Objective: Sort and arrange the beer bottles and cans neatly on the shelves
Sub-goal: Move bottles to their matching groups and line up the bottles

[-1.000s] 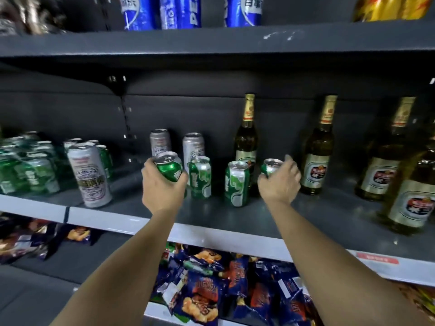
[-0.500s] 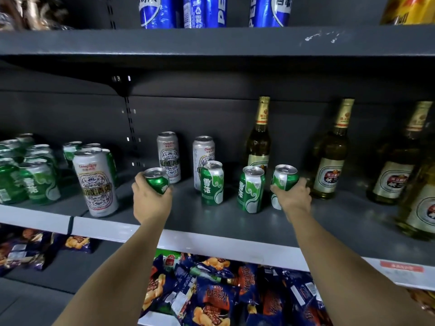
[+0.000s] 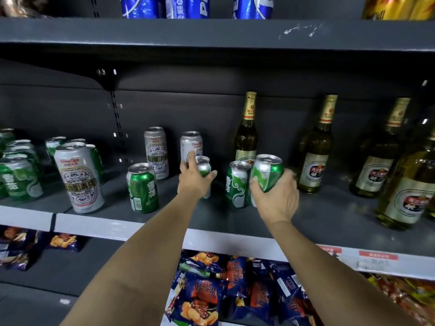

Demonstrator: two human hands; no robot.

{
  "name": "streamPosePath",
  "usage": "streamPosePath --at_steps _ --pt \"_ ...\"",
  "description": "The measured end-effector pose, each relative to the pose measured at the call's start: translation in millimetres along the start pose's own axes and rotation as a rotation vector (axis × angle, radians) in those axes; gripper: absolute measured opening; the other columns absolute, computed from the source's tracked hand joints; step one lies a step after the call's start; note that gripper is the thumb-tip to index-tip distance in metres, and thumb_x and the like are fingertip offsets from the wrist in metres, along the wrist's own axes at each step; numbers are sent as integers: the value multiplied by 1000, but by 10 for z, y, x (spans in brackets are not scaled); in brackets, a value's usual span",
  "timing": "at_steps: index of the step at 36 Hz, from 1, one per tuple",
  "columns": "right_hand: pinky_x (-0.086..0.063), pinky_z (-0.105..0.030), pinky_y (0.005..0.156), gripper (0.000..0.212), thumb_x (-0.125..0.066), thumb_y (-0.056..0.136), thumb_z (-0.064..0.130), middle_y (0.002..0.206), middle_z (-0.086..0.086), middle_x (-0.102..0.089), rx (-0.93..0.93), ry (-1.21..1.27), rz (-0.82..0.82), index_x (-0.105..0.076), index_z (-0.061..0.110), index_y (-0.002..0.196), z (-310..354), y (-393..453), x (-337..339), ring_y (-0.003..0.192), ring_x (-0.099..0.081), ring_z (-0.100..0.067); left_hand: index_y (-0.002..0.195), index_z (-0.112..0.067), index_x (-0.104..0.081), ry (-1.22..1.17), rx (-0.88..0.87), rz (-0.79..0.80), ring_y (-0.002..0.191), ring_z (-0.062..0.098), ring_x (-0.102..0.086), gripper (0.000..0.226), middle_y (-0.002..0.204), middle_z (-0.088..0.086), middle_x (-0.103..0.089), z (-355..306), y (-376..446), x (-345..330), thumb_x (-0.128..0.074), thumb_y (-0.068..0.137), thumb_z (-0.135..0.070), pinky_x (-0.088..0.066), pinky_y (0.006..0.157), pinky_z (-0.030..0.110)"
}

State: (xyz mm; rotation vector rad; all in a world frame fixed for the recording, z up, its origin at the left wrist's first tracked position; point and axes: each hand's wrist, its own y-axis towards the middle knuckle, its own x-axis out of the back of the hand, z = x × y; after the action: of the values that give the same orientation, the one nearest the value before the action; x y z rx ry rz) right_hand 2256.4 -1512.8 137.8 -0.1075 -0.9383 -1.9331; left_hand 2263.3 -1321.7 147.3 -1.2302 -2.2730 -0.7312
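My left hand (image 3: 194,181) reaches into the middle shelf (image 3: 113,228) and wraps thumb and fingers round a small green can (image 3: 204,165) that stands in front of a tall silver can (image 3: 191,144). My right hand (image 3: 279,196) grips another green can (image 3: 268,171), lifted and tilted. One green can (image 3: 237,184) stands between my hands and another green can (image 3: 142,188) stands free to the left. Two more tall silver cans (image 3: 78,177) (image 3: 156,151) stand upright. Beer bottles (image 3: 247,130) (image 3: 316,149) (image 3: 376,158) line the right side.
A cluster of green cans (image 3: 18,175) fills the shelf's far left. A large bottle (image 3: 409,187) stands near the front edge at the right. Blue cans (image 3: 188,7) sit on the upper shelf (image 3: 211,34). Snack bags (image 3: 204,292) lie on the shelf below.
My left hand has let go of its green can, which stands on the shelf, and has moved right to another green can. My right hand has lifted and tilted its can.
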Motion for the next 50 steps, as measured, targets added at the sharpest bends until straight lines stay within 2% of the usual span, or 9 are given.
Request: streamPosePath --at_steps 6,18,22,27,32,35,39,47,50 --pt "-40 -37 80 62 -74 70 53 101 -7 -59 201 -32 136 -48 11 107 236 -176 -32 97 -55 -30 142 -17 -35 -28 55 -115 115 36 -53 69 132 16 -46 -36 71 38 -72 85 -30 -43 92 40" --pt "-39 -33 70 59 -69 76 58 111 -5 -63 117 -69 475 -40 18 108 572 -481 -586 104 -61 -29 145 -2 -21 259 200 12 132 41 -37 61 147 20 -27 60 123 534 -51 95 -20 -37 102 43" --pt "-39 -33 68 59 -69 77 57 111 -5 -63 78 -48 493 -41 17 109 616 -467 -712 104 -61 -29 148 -5 -20 316 111 39 137 40 -28 67 150 20 -25 24 161 550 -53 92 -17 -28 112 45" --pt "-42 -32 75 58 -54 88 55 125 -1 -57 225 33 363 -42 17 131 484 -417 -616 110 -58 -25 138 -14 -46 242 -223 -318 128 33 -40 46 139 11 -46 -122 188 541 -53 95 -26 -36 104 45" --pt "-43 -35 70 41 -52 82 43 103 -2 -58 89 223 -87 -51 14 112 279 -160 -441 94 -60 -27 121 -31 -59 265 -302 118 112 22 -59 56 119 -4 -64 -318 104 452 -41 88 -72 -47 95 38" --pt "-44 -35 74 59 -65 84 32 128 -4 -50 -31 65 164 -37 15 133 84 14 -436 106 -59 -30 129 -24 -54 591 -341 343 114 24 -56 70 124 3 -59 -316 5 373 -45 83 -76 -47 92 35" --pt "-43 -35 82 78 -68 80 34 135 -3 -52 -100 -14 517 -24 22 142 7 13 -514 114 -57 -30 127 -21 -52 773 -417 164 112 25 -56 52 121 5 -56 -240 -42 314 -59 87 -53 -45 81 34" --pt "-46 -37 85 63 -67 84 37 127 -7 -58 -58 -38 522 -33 19 133 158 -5 -618 111 -59 -33 118 -19 -46 721 -385 77 110 26 -55 46 116 4 -57 -143 11 302 -60 86 -50 -47 83 38" --pt "-48 -38 88 65 -70 82 29 129 -7 -56 -57 -3 558 -33 19 135 153 -13 -625 113 -58 -32 125 -18 -52 596 -526 -184 116 30 -50 49 119 6 -56 -199 6 212 -50 88 -50 -37 96 44"
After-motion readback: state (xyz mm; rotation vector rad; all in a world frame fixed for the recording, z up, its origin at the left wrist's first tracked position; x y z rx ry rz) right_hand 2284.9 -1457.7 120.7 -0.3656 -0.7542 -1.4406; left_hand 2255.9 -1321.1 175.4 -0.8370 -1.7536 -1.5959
